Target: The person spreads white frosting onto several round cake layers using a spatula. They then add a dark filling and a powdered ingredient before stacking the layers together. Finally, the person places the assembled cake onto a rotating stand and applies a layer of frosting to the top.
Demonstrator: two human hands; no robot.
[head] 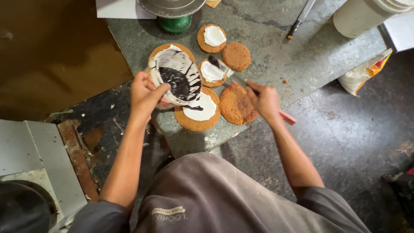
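My left hand [145, 92] grips the rim of a tilted bowl [177, 80] smeared with white cream, held over round brown cake layers. My right hand [265, 100] holds a spatula [233, 77] with a pink handle; its blade tip rests on a small cake round topped with cream [211, 72]. A large round with a white cream patch [199, 112] lies below the bowl. A bare large round [236, 104] sits under my right hand. Farther back lie a small creamed round [212, 38] and a bare small round [236, 56].
The rounds lie on a grey stone counter [302, 56]. A green-based turntable stand [174, 19] is at the back, a knife [299, 19] and a white bucket [358, 17] at back right, a bag [364, 73] on the dark floor.
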